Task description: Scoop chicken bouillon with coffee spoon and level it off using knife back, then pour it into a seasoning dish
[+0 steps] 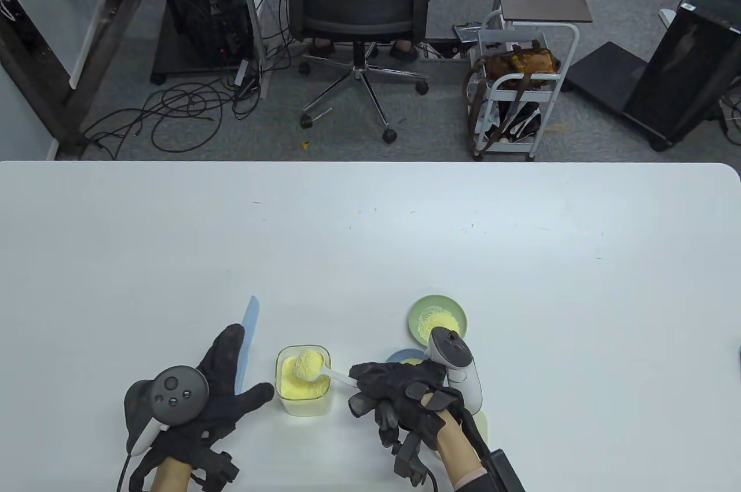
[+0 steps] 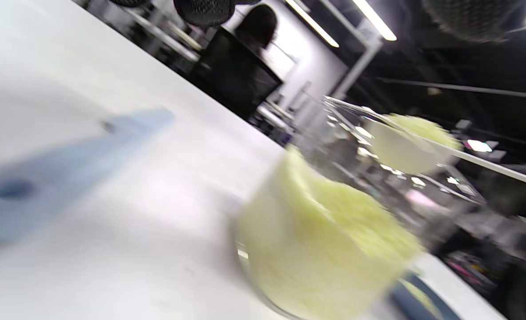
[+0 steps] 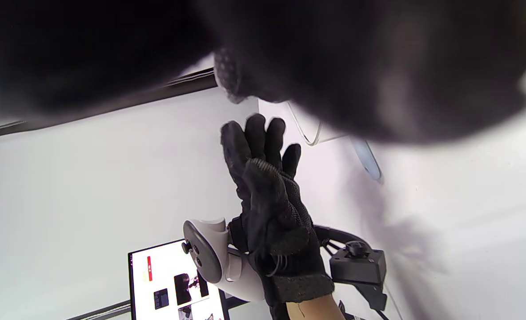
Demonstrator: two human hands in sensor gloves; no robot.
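A clear tub (image 1: 303,381) of yellow chicken bouillon stands near the table's front edge. My right hand (image 1: 393,393) grips the handle of a white coffee spoon (image 1: 324,371), whose bowl sits heaped with powder just above the tub (image 2: 329,240). The spoon (image 2: 405,142) shows blurred in the left wrist view. My left hand (image 1: 223,376) lies open and flat left of the tub, fingers straight, over the lower part of a light blue knife (image 1: 249,330). The knife (image 2: 58,173) rests on the table. A green seasoning dish (image 1: 437,318) with some powder sits behind my right hand.
A blue dish (image 1: 402,358) with some powder peeks out from under my right hand. A pale object (image 1: 483,425) lies beside my right wrist. The white table (image 1: 370,237) stretches far back; beyond it stand an office chair (image 1: 359,0) and a white cart (image 1: 521,81).
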